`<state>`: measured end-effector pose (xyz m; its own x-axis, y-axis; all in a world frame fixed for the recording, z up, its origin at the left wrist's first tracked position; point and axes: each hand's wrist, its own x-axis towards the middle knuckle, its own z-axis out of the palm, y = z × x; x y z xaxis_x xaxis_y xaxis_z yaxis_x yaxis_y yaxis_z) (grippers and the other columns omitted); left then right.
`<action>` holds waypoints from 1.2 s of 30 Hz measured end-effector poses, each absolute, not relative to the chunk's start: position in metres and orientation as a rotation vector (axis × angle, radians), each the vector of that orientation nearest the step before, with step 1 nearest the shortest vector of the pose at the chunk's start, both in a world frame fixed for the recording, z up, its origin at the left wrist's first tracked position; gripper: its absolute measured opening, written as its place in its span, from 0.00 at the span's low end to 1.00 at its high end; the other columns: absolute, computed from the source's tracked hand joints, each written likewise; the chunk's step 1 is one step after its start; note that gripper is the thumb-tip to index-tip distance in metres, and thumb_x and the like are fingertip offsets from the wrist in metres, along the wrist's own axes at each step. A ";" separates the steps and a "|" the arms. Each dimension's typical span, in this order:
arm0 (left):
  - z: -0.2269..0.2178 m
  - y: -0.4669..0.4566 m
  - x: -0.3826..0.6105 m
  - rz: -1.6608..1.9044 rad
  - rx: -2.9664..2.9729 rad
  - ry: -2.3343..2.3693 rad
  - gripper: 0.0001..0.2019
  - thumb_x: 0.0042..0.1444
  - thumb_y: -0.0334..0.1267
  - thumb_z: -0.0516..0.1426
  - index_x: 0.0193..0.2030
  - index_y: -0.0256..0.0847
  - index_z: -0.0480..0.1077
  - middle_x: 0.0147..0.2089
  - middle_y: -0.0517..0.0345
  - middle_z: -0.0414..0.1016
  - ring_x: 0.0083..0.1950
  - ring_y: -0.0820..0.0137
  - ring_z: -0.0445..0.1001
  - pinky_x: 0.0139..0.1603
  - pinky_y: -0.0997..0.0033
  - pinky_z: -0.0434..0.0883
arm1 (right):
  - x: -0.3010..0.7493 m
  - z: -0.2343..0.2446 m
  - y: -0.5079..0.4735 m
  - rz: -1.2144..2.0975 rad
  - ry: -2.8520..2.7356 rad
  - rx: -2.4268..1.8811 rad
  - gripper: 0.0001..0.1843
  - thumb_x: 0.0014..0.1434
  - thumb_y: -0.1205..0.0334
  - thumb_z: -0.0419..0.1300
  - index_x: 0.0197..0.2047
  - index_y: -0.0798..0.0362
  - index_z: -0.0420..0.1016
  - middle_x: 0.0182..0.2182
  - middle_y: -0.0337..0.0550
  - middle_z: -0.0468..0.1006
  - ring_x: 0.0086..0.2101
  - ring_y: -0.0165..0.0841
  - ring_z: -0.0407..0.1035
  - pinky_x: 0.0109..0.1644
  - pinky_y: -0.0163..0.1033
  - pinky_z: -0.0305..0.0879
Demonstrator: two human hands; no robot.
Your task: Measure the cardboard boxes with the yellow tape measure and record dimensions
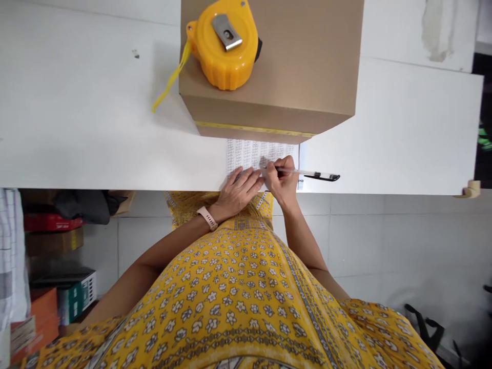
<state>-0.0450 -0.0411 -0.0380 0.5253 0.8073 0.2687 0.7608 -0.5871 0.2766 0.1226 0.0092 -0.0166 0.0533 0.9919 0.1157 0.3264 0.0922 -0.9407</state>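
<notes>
A printed sheet of paper [253,152] lies at the near edge of the white table [96,118]. My left hand [238,190] rests flat on the sheet's near edge, fingers stretched out; a pink watch is on that wrist. My right hand [282,180] is closed round a clear pen with a black cap [313,174], its tip on the paper. Just beyond the sheet stands a brown cardboard box [300,66], and a yellow tape measure [225,43] lies on its top with a short length of tape hanging off the left side.
A roll of masking tape [472,188] sits at the table's right corner. Under the table at the left are stacked boxes [49,241] and dark cloth. The floor is pale tile, with a black strap [426,323] at lower right.
</notes>
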 end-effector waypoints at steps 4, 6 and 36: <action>-0.040 -0.042 -0.044 0.557 2.632 1.357 0.19 0.73 0.38 0.54 0.67 0.40 0.71 0.67 0.46 0.75 0.71 0.57 0.70 0.76 0.47 0.64 | 0.125 -0.018 0.007 0.853 -1.518 -1.390 0.16 0.67 0.48 0.60 0.33 0.46 0.61 0.24 0.31 0.63 0.24 0.27 0.57 0.27 0.38 0.55; -0.040 -0.042 -0.044 0.557 2.648 1.358 0.19 0.73 0.37 0.54 0.67 0.40 0.71 0.67 0.46 0.76 0.71 0.57 0.70 0.76 0.48 0.63 | 0.126 -0.021 0.008 0.844 -1.532 -1.385 0.15 0.67 0.49 0.60 0.33 0.46 0.62 0.23 0.31 0.64 0.24 0.27 0.57 0.28 0.37 0.55; -0.047 -0.041 -0.044 0.602 2.748 1.372 0.18 0.73 0.37 0.54 0.66 0.40 0.72 0.66 0.46 0.77 0.70 0.58 0.71 0.76 0.50 0.63 | 0.126 -0.027 0.012 0.852 -1.556 -1.395 0.14 0.65 0.55 0.61 0.31 0.47 0.61 0.23 0.30 0.62 0.23 0.26 0.57 0.28 0.37 0.55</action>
